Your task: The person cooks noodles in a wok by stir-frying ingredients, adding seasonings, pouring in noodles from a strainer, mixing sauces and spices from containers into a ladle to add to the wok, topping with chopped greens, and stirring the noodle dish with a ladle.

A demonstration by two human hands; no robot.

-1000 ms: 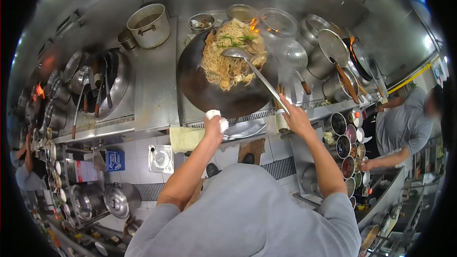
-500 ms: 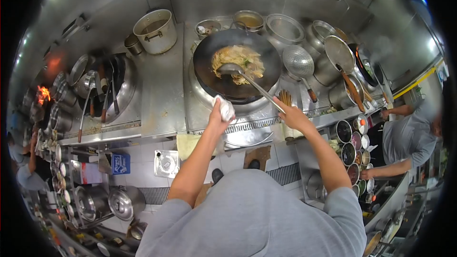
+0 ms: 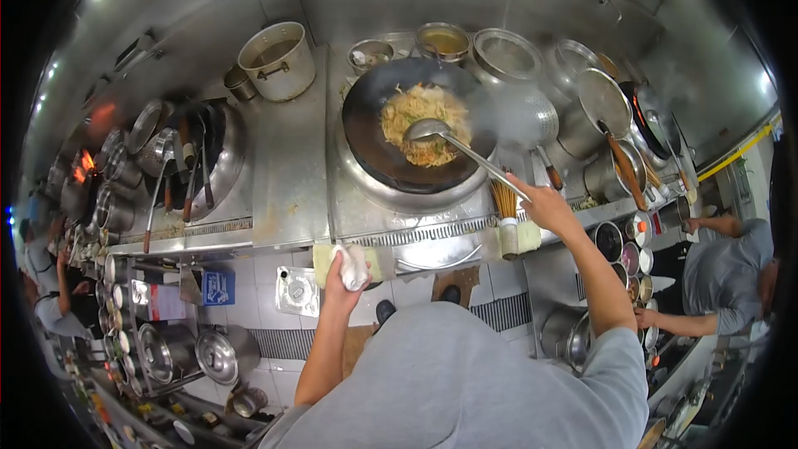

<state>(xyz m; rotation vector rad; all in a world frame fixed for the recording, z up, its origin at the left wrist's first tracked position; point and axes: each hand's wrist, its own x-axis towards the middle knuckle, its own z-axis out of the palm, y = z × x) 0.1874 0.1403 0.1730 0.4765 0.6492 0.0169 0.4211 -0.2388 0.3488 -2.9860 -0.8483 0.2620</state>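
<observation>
Noodles [image 3: 416, 108] lie in a large black wok [image 3: 366, 129] on the burner, with steam at its right side. My right hand [image 3: 547, 204] is closed round the long handle of a metal ladle [image 3: 427, 129], whose bowl rests among the noodles. Away from the wok, in front of the stove's edge, my left hand [image 3: 339, 283] grips a bunched white cloth [image 3: 352, 268]. Just beneath my right hand stands a bamboo brush [image 3: 506, 214] in a holder.
A tall pot [image 3: 278, 66] stands back left. A perforated skimmer [image 3: 534, 116] and a wire strainer [image 3: 605, 98] lie to the right, beside several bowls of ingredients. Flame [image 3: 83, 168] burns far left. One co-worker [image 3: 723, 270] is at the right, others at the left.
My left hand has drawn back from the wok's near rim toward my body, with the cloth in it. The ladle bowl has shifted right and nearer to me in the noodles.
</observation>
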